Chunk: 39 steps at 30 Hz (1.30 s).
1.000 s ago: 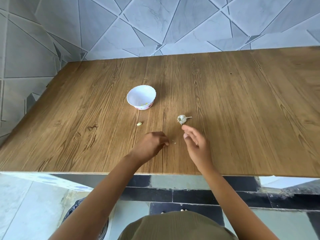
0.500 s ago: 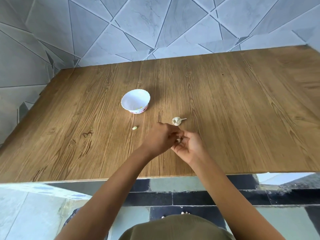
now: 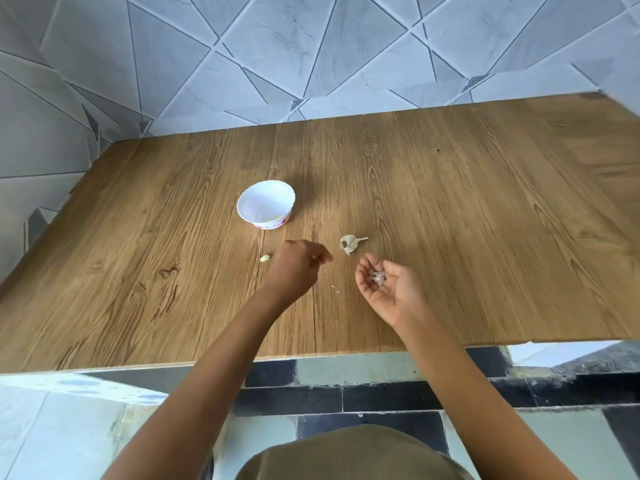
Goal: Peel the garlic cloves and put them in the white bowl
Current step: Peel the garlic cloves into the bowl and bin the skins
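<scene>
Wood-grain counter (image 3: 485, 237): part-skinned garlic clove (image 3: 377, 278) cradled in slack upturned right hand (image 3: 386, 284) at 5 o'clock of bulb (image 3: 349, 243), left hand (image 3: 298, 268) curled, contents unclear; finish peeling in small pinches, then drop into white bowl (image 3: 242, 206) at 10 o'clock.

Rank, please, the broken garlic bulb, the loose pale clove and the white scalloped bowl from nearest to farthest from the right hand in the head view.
1. Broken garlic bulb: just beyond the right hand.
2. Loose pale clove: left, past the left hand.
3. White scalloped bowl: back left, slightly farther than the clove.
</scene>
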### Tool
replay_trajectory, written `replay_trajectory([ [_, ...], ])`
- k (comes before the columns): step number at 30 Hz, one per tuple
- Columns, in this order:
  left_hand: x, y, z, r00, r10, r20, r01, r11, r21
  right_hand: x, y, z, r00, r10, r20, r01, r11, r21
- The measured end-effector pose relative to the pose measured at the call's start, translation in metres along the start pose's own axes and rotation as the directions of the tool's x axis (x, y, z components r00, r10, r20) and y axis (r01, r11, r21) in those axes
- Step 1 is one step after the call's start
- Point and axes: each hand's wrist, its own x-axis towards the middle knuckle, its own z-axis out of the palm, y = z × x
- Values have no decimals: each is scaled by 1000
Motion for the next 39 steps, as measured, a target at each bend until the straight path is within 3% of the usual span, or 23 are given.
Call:
replay_trajectory([
  [5, -12, 1, 17, 981, 35, 193, -55, 994, 99, 1, -5, -9, 1000, -21, -20, 21, 1000, 9],
  [14, -19, 5, 41, 986, 82, 143, -123, 943, 309, 2, -5, -13, 999, -31, -16, 32, 999, 22],
  [19, -5, 9, 36, 989, 33, 144, -81, 936, 343, 1, -5, -13, 1000, -21, -13, 22, 1000, 9],
  [21, 1, 3, 28, 987, -22, 157, -11, 979, 203, 1, -4, -13, 1000, -11, -3, 11, 1000, 2],
  [23, 6, -3, 14, 984, -90, 152, 101, 993, -65, 2, -1, -12, 1000, -1, 5, 1, 1000, -21],
  [25, 9, -3, 0, 975, -155, 160, 203, 913, -353, 4, 2, -8, 1000, 16, 9, -16, 999, -46],
  [27, 11, 9, -7, 978, -72, 198, 156, 878, -452, 5, 5, -4, 999, 31, 20, -30, 998, -52],
  [30, 8, 29, 0, 952, 223, 211, -151, 938, -311, 3, 7, 3, 999, 39, 18, -38, 997, -64],
  [32, 4, 32, 9, 953, 253, 169, -216, 954, -210, 3, 7, 5, 999, 43, 8, -43, 996, -74],
  [36, -2, 21, 12, 997, 74, -17, -75, 995, -60, 4, 3, -1, 999, 35, 17, -35, 999, -25],
  [39, -8, 5, 17, 993, -111, 46, 101, 978, 181, 5, -3, -5, 1000, 17, 17, -17, 999, -34],
])
